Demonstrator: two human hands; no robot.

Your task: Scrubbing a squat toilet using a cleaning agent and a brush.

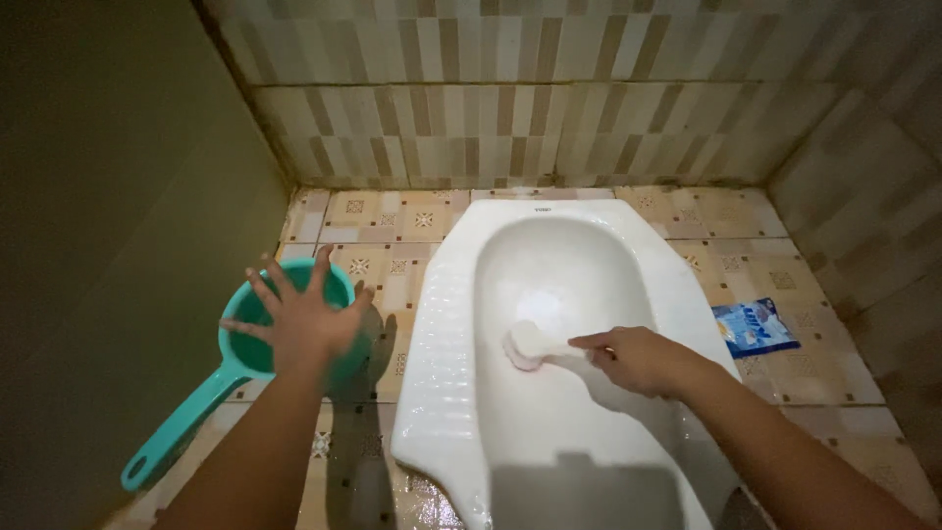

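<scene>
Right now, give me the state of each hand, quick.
Left hand: open, fingers spread above the teal dipper; contact cannot be told.
Right hand: closed on the white scrub brush inside the squat toilet.

Left hand: palm down, back toward camera, fingers spread wide and straight, thumb out to right. Left forearm bare, runs up from bottom edge, wrist straight. Right hand: closed in grip, knuckles up, index finger stretched forward to left, thumb tucked beneath. Right forearm bare, enters from lower right corner, angled up-left, wrist slightly bent. Hands well apart, left higher in frame than right.
</scene>
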